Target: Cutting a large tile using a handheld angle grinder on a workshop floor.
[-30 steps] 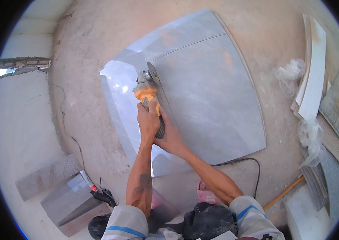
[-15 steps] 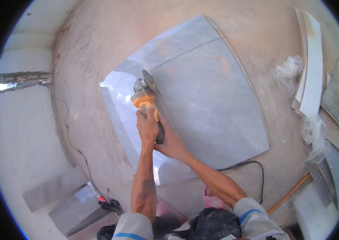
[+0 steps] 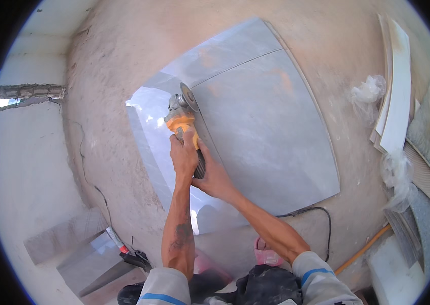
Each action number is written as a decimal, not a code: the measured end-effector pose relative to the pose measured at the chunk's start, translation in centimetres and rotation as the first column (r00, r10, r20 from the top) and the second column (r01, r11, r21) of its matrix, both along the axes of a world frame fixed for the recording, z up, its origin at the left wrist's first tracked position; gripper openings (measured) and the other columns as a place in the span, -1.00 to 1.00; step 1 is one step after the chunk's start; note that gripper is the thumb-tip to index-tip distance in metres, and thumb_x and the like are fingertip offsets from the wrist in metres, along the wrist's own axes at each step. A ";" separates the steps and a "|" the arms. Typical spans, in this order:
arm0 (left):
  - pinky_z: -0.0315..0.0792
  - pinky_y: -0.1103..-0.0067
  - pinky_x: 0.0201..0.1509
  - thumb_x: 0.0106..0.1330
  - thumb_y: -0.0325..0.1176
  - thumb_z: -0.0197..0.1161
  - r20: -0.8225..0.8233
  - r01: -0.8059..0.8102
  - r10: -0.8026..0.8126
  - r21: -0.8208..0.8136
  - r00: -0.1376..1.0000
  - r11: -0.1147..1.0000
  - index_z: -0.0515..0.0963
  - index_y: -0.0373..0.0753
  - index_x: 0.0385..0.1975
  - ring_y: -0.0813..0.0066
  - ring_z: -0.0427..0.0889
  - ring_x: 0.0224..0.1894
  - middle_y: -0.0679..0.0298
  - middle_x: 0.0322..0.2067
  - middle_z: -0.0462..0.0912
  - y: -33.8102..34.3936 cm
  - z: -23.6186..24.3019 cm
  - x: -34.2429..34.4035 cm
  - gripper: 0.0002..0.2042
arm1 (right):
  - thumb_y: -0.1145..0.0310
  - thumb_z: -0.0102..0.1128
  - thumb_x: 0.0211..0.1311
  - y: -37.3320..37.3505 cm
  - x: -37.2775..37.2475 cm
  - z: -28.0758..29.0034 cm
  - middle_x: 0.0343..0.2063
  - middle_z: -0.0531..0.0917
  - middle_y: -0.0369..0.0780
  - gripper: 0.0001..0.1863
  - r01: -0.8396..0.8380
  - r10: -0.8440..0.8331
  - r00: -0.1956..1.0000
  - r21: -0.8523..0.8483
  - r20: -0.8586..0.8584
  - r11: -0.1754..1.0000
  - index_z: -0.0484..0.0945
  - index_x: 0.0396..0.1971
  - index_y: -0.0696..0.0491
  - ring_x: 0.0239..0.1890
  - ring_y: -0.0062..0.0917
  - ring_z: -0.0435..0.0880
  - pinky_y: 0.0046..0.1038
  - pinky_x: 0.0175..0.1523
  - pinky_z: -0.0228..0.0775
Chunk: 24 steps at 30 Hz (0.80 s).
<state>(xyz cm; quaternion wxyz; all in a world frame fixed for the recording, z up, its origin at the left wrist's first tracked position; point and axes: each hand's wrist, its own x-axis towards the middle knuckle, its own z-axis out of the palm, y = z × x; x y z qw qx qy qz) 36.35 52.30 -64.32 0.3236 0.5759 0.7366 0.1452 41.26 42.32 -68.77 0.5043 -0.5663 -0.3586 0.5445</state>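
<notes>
Where the lower edge of the view begins, pale grey sleeves [image 3: 164,285] with a blue stripe cover the person's upper arms, beside dark, dusty clothing [image 3: 268,285] and a piece of pink footwear [image 3: 268,256]. Bare forearms reach forward from there and meet at one tool. The right hand [image 3: 216,178] cups the dark rear handle of an angle grinder [image 3: 180,123], and just ahead of it the left hand [image 3: 184,155] is wrapped around the orange body, so both grasp the same machine. The grinder is over the left part of a large grey slab [image 3: 276,137], its head pointing away from the person and its round disc [image 3: 189,96] tilted on the right side of that head; whether the disc touches the surface I cannot tell. One thin dark line [image 3: 245,66] runs from near the disc to the slab's far right edge, and another comes back from it toward the person. A black cord [image 3: 326,218] curves out by the slab's near edge. To the left, grey offcuts [image 3: 67,236] lie near a white tube with a red end [image 3: 117,239]. On the right are an orange pole [image 3: 364,247], crumpled clear plastic [image 3: 396,175] and, farther along, long white strips [image 3: 396,91]. Beyond the dusty floor [image 3: 108,101], a pale wall [image 3: 27,162] on the left has a rough-edged gap [image 3: 5,102] letting in light
</notes>
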 end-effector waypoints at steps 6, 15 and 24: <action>0.39 0.27 0.13 0.31 0.10 0.11 0.004 0.015 -0.015 0.004 1.000 1.000 0.39 -0.52 0.00 -0.13 0.59 0.00 -0.26 -0.09 0.60 0.4 0.1 0.2 -0.35 | 0.31 0.48 -0.08 0.3 0.1 -0.1 0.08 0.52 0.20 0.20 0.003 -0.003 1.000 -0.011 -0.003 1.000 -0.17 0.51 -0.09 0.12 0.15 0.51 -0.02 0.19 0.37; 0.40 0.23 0.12 0.30 0.10 0.10 -0.016 0.006 -0.006 -0.005 1.000 1.000 0.38 -0.52 0.00 -0.18 0.60 0.00 -0.30 -0.10 0.59 0.6 0.3 0.3 -0.35 | 0.32 0.47 -0.09 0.5 0.0 -0.1 0.09 0.51 0.20 0.19 0.018 -0.018 1.000 0.009 0.006 1.000 -0.16 0.51 -0.08 0.13 0.14 0.50 -0.01 0.21 0.36; 0.38 0.22 0.12 0.31 0.11 0.08 -0.044 0.017 -0.017 0.000 0.999 1.000 0.40 -0.55 -0.01 -0.20 0.58 0.00 -0.31 -0.11 0.59 0.5 -0.2 0.0 -0.34 | 0.34 0.46 -0.08 0.4 -0.2 -0.2 0.10 0.50 0.20 0.18 0.004 -0.003 1.000 -0.007 0.007 1.000 -0.16 0.51 -0.06 0.14 0.15 0.49 -0.01 0.22 0.36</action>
